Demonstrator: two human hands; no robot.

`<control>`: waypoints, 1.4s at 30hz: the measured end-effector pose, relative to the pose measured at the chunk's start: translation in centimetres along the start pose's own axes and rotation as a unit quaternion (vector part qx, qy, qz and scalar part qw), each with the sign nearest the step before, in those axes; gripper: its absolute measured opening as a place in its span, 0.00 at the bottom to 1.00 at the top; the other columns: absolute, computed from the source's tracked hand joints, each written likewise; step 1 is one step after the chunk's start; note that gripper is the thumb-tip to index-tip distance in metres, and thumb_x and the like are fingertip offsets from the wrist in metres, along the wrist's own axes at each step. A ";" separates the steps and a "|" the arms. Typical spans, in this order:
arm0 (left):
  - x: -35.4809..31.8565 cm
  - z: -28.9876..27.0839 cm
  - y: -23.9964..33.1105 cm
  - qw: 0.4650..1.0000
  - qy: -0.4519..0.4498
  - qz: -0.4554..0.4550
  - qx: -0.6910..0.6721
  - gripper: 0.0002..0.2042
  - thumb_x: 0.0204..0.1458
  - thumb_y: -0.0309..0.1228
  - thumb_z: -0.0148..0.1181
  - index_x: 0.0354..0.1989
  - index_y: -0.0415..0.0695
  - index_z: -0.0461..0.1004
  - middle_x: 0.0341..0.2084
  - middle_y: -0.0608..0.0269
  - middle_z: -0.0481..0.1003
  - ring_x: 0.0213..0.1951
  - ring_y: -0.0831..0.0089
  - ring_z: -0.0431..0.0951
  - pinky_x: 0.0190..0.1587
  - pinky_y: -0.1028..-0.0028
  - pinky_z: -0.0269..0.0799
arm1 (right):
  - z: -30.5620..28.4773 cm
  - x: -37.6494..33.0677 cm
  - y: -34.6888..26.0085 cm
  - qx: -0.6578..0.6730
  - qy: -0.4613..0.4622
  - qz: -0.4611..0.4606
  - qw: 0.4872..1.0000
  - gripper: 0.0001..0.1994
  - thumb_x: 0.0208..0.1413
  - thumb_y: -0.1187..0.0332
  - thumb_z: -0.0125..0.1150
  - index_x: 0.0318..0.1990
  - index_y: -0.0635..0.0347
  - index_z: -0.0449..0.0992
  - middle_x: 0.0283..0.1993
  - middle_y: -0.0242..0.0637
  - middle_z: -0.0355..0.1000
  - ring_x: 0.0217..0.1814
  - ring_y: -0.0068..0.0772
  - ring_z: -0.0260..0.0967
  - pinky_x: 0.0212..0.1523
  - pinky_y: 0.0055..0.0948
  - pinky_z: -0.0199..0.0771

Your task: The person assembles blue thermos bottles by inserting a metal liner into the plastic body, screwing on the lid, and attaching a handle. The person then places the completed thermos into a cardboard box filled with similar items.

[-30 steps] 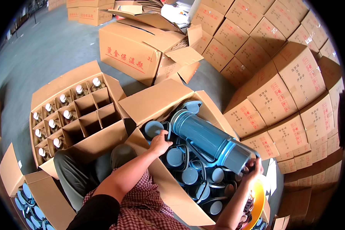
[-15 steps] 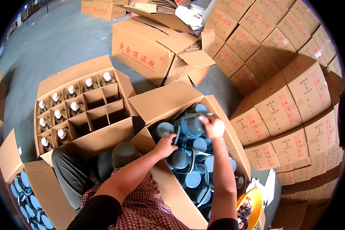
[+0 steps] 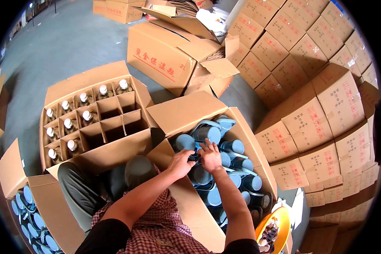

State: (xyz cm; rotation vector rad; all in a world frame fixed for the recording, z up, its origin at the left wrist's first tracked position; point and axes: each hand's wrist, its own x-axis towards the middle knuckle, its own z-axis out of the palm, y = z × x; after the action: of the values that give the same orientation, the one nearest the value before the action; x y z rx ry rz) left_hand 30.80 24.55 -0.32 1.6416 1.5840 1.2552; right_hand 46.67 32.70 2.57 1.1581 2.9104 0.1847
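Both my hands work close together over a carton (image 3: 186, 111) of blue plastic flask casings (image 3: 208, 133) with handles. My left hand (image 3: 183, 163) is at the carton's near-left side, its fingers closed around something dark and small that I cannot make out. Beside it, my right hand (image 3: 210, 157) reaches in with fingers bent toward the same spot; what they hold is hidden. A round-ended blue casing (image 3: 185, 142) lies just beyond my left fingers. More casings (image 3: 252, 183) crowd the carton around my right wrist, tilted at different angles.
To the left stands a divided carton (image 3: 84, 70) with several white-capped bottles (image 3: 86, 116) and bare cells. Another carton (image 3: 25, 161) of blue pieces sits lower left. A yellow basin (image 3: 286, 228) of small parts is lower right. Stacked cartons (image 3: 300, 122) rise on the right; an opened carton (image 3: 156, 57) stands ahead.
My right hand has let go of the casing at the carton's far side and come back beside my left hand. That casing now lies among the others. The view has shifted slightly.
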 end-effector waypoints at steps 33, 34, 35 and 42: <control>-12.3 -30.0 -9.6 0.875 0.241 -0.130 -0.399 0.13 0.60 0.31 0.44 0.42 0.37 0.74 0.37 0.57 0.77 0.37 0.71 0.77 0.41 0.69 0.75 | -18.8 -4.7 -25.3 0.490 0.029 -0.348 0.798 0.14 0.45 0.75 0.66 0.38 0.57 0.68 0.30 0.39 0.71 0.30 0.42 0.72 0.27 0.34 0.71; -13.8 -29.7 -11.1 0.859 0.246 -0.120 -0.433 0.11 0.59 0.29 0.46 0.39 0.37 0.75 0.34 0.59 0.77 0.35 0.73 0.76 0.39 0.72 0.75 | -17.9 -3.5 -25.2 0.493 -0.005 -0.337 0.802 0.13 0.43 0.76 0.67 0.37 0.57 0.70 0.33 0.38 0.73 0.35 0.39 0.73 0.34 0.33 0.73; -15.1 -29.0 -12.9 0.842 0.245 -0.109 -0.468 0.10 0.58 0.28 0.48 0.36 0.37 0.76 0.32 0.62 0.78 0.32 0.75 0.76 0.37 0.74 0.75 | -18.1 -2.1 -25.2 0.518 0.037 -0.319 0.793 0.12 0.44 0.75 0.67 0.37 0.58 0.72 0.36 0.39 0.73 0.39 0.39 0.73 0.39 0.34 0.73; -16.1 -28.1 -5.4 0.932 0.177 -0.038 -0.314 0.21 0.62 0.45 0.47 0.39 0.35 0.76 0.30 0.65 0.77 0.31 0.79 0.75 0.39 0.76 0.72 | -25.1 11.4 -27.3 0.444 0.300 -0.250 0.807 0.19 0.53 0.58 0.59 0.48 0.62 0.75 0.47 0.51 0.74 0.48 0.47 0.73 0.48 0.36 0.72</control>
State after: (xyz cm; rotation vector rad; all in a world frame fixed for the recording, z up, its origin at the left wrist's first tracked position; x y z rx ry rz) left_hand 5.61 3.81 2.92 0.9794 1.2186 1.8501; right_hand 18.49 18.18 24.97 0.2185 3.8528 -1.1273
